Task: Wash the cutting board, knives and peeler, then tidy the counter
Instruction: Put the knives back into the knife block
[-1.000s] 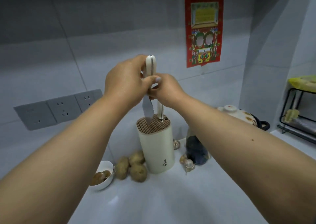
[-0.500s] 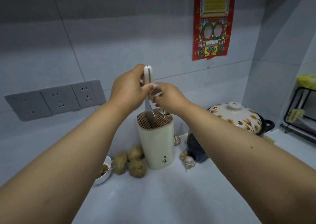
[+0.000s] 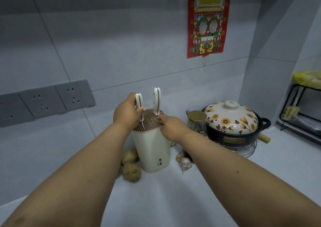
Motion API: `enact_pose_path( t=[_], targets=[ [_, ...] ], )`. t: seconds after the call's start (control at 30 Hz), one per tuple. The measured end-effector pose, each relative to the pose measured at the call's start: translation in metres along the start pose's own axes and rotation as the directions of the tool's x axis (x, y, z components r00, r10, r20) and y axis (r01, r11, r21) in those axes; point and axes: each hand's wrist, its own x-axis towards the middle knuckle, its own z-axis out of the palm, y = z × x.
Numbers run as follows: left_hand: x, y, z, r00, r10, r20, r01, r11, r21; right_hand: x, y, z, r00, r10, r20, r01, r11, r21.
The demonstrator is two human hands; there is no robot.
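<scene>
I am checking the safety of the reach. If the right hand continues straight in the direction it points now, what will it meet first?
Most likely the knife handle standing in the knife block. The right hand points up and left over the block's slotted top, its fingers already close to the handle's base. Depth is unclear; it may touch the slotted top first.

A red printed poster (image 3: 207,20) hangs on the grey tiled wall, and a strip of 3 grey sockets (image 3: 43,102) sits lower to the left. On the pale counter (image 3: 156,200) stand a flowered clay pot (image 3: 231,122) on a wire trivet (image 3: 243,148) and a gold-lidded glass jar (image 3: 196,121) beside it. 2 potatoes (image 3: 131,166) and garlic bulbs (image 3: 184,160) lie nearer, with a black wire rack (image 3: 298,112) at far right.
</scene>
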Motion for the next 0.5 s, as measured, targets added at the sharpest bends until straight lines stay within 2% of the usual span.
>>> enact_pose_path(
  t=[0.27, 0.37, 0.5],
  targets=[
    [-0.006, 0.002, 0.007, 0.998, -0.065, 0.016, 0.066, 0.997, -0.046, -0.007, 0.001, 0.005, 1.000, -0.002, 0.011, 0.001, 0.999, 0.043],
    [-0.014, 0.003, 0.009, 0.995, -0.097, 0.039, 0.098, 0.994, -0.052, -0.014, 0.002, 0.001, 0.999, 0.006, 0.050, -0.012, 0.992, 0.127],
    [-0.030, 0.001, 0.014, 0.984, -0.158, 0.086, 0.159, 0.987, -0.015, -0.028, 0.000, -0.006, 1.000, 0.017, 0.016, -0.021, 0.958, 0.285]
  ],
)
